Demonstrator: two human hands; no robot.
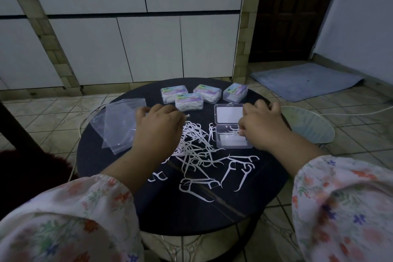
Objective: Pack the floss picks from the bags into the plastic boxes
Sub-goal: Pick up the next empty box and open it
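A heap of white floss picks (197, 151) lies spread on the round dark table (223, 210). An open clear plastic box (232, 140) sits at the right with a few picks in its tray and its lid (228, 114) folded back. My right hand (261, 125) hovers at the box's right edge, fingers curled down over the tray, seemingly pinching picks. My left hand (158, 125) is over the left side of the heap with fingers curled; what it holds is hidden. Empty clear bags (116, 123) lie at the left.
Several closed, filled boxes with coloured labels (188, 101) stand at the table's far side. White cabinets rise behind. A blue mat (306, 81) lies on the tiled floor at the right, and a pale round object (308, 125) sits beside the table.
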